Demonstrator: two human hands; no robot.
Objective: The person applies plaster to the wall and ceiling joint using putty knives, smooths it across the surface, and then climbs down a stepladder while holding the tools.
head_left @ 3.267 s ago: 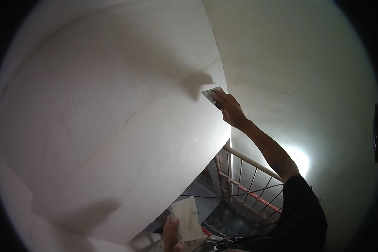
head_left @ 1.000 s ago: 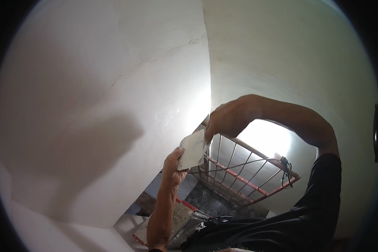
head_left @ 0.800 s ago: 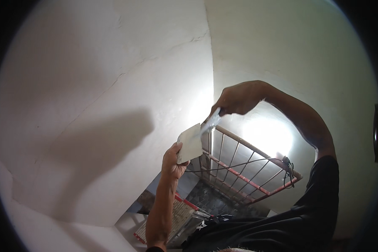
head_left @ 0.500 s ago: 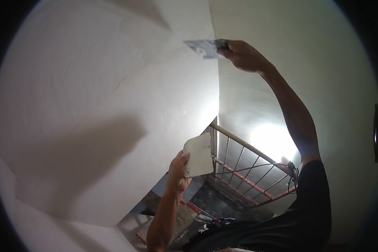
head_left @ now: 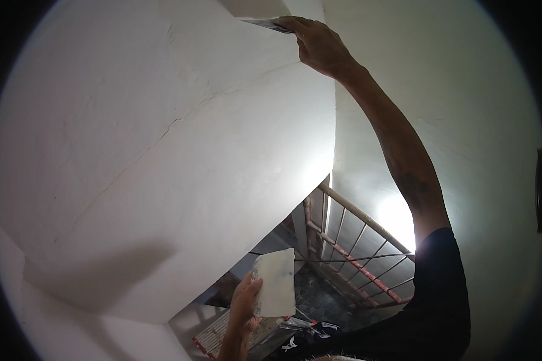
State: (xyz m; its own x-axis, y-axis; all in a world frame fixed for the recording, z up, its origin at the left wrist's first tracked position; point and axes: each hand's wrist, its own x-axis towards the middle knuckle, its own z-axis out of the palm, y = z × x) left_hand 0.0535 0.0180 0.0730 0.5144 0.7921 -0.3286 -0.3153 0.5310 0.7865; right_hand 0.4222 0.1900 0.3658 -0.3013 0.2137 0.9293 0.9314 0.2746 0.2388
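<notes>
A red-and-white stair railing [head_left: 355,253] below — bright glare behind it, dark floor [head_left: 319,295] beneath.

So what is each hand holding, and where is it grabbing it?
The right hand holds a flat putty knife by its handle end, blade against the white wall. The left hand grips a pale plaster-smeared board by its left edge.

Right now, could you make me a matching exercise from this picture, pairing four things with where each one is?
Things:
1. flat metal putty knife
2. white rectangular plaster board
3. metal stair railing with red rails
4. long thin crack in the white wall

Places:
A. low in the left hand
B. across the middle left
C. top, in the right hand
D. below, at lower right

Pairs: 1-C, 2-A, 3-D, 4-B
</notes>
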